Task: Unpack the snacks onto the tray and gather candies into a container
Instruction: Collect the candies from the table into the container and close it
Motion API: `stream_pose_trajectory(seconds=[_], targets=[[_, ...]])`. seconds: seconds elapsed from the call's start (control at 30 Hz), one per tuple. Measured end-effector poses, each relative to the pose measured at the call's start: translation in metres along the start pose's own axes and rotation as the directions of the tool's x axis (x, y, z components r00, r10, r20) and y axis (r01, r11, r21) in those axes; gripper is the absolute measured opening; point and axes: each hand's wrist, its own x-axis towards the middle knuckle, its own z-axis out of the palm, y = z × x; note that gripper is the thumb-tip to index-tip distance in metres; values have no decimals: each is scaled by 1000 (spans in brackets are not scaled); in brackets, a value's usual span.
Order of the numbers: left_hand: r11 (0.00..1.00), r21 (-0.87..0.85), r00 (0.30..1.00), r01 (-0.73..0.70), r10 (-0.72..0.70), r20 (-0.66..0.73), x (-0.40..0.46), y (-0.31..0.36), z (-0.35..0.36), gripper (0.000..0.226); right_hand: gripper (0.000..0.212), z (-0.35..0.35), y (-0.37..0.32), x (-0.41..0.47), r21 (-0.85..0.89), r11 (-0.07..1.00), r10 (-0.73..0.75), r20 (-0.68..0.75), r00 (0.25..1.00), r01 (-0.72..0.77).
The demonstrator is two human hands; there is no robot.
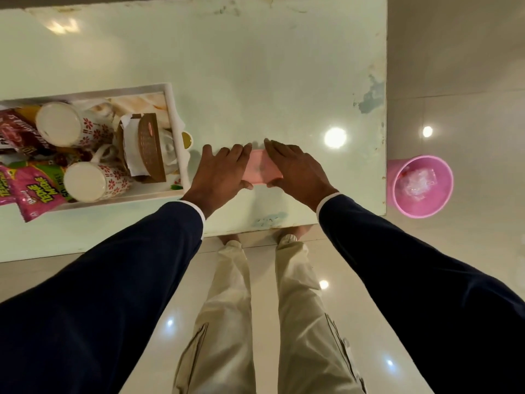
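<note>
Head view, looking straight down over a pale glossy table (255, 81). Both hands meet near the table's front edge, just right of centre, on a small pink box (262, 167) lying flat on the tabletop.

The left hand (220, 173) lies over the box's 9 o'clock end, fingers nearly straight and slightly spread, fingertips reaching toward 1 o'clock, thumb along the box's near edge. The right hand (295, 172) covers the 3 o'clock end, fingers straight and close together, pointing toward 11 o'clock, thumb also at the near edge. Neither hand visibly curls around the box; they lie flat on it. Only a pale pink strip of the box shows between them, with a faint smudge-like marking on top.

At 9 o'clock from the hands, just beside the left hand, sits a white tray (176, 115). It holds two floral mugs (85, 180) lying on their sides, a brown woven holder (149, 146) with white paper, and pink snack packets (31, 189) at its left end.

At 3 o'clock, on the floor off the table's right edge, stands a pink bucket (443, 177) containing crumpled clear plastic.

Dark blue sleeves and beige trousers fill the lower part of the view.
</note>
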Motion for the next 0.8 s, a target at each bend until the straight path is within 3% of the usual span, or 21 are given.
stream_pose_trajectory(seconds=[0.17,0.27,0.5,0.57,0.67,0.73,0.8], targets=[[999,45,998,-1,-1,60,6,4,-6,89,99,-2,6,9,-163,986,-27,47,999,34],[999,34,999,5,-6,53,5,5,-4,88,98,1,5,4,-172,985,-15,27,1000,20],[1000,-15,999,4,-3,45,-2,8,9,90,95,7,2,0,-72,997,1,8,1000,0],[975,-217,999,40,-32,40,-2,6,10,87,94,7,0,1,119,989,81,22,996,-83],[756,-644,993,117,-98,65,1,0,15,84,91,12,-1,0,551,799,241,73,968,-241],[565,-802,979,194,-162,122,0,0,18,83,81,17,-5,-7,784,527,346,155,925,-328],[337,-899,950,279,-234,207,-3,6,19,72,70,19,-10,-13,911,214,395,250,884,-354]])
